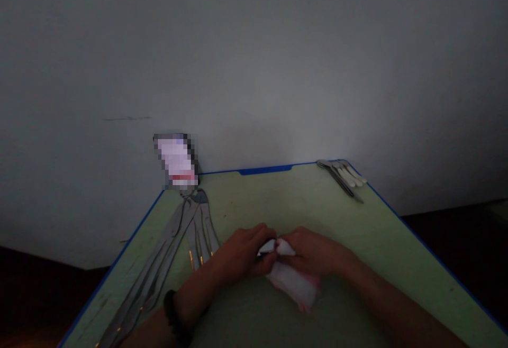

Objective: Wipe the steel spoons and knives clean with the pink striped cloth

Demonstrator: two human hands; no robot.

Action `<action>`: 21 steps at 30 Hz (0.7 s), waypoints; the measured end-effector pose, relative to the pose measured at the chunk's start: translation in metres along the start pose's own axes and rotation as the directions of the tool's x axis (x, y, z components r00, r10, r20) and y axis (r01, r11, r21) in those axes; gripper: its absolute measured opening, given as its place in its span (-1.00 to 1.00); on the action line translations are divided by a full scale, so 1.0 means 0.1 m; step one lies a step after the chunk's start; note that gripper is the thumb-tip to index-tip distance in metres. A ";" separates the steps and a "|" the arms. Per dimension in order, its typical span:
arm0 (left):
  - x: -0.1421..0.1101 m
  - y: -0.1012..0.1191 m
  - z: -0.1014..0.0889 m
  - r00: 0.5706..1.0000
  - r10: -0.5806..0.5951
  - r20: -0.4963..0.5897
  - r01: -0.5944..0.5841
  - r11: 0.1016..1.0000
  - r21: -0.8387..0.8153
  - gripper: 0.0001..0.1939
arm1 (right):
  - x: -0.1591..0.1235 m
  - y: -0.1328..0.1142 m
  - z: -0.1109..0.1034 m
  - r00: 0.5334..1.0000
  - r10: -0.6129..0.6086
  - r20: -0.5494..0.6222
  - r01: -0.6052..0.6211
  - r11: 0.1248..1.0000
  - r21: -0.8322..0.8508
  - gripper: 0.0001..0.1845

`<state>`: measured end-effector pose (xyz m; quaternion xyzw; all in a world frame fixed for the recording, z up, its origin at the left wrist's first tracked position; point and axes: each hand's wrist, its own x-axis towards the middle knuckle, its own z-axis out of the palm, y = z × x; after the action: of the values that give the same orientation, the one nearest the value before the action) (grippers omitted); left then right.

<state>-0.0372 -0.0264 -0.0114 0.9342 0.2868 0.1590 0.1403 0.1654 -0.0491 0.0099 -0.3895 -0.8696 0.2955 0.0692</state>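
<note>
Both my hands meet over the middle of a green table (357, 221). My left hand (242, 255) is closed, its fingers pinching a small pale item together with a white and pink cloth (296, 284). My right hand (313, 253) is also closed on the cloth, which hangs below it toward me. What the cloth wraps is mostly hidden by my fingers. A dark band sits on my left wrist (172, 311).
Long metal utensils (174, 247) lie in a row on the table's left side. A small group of cutlery (345, 176) rests at the far right corner. A blurred-out object (177, 160) stands at the far left corner against a plain wall. The table has a blue edge.
</note>
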 end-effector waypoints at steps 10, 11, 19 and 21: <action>0.07 -0.11 -0.03 0.992 -0.076 -0.098 0.080 0.996 0.039 -0.75 | 0.01 0.15 -0.04 0.987 0.064 -0.145 -0.081 0.990 -0.115 -0.75; 0.08 -0.14 -0.03 0.987 -0.108 -0.115 0.111 0.993 0.025 -0.75 | 0.00 0.18 -0.06 0.985 0.070 -0.160 -0.090 0.988 -0.124 -0.75; 0.06 -0.15 -0.08 0.953 -0.229 -0.200 0.212 0.972 -0.102 -0.76 | -0.11 0.31 -0.25 0.973 0.104 -0.205 -0.111 0.994 -0.020 -0.63; 0.04 -0.13 -0.08 0.962 -0.170 -0.215 0.155 0.984 -0.086 -0.77 | -0.12 0.23 -0.22 0.965 0.113 -0.236 -0.131 0.989 -0.064 -0.58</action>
<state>-0.0436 -0.0118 -0.0077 0.8787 0.3707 0.2596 0.1518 0.1958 -0.0353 0.0161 -0.4766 -0.8409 0.2169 0.1365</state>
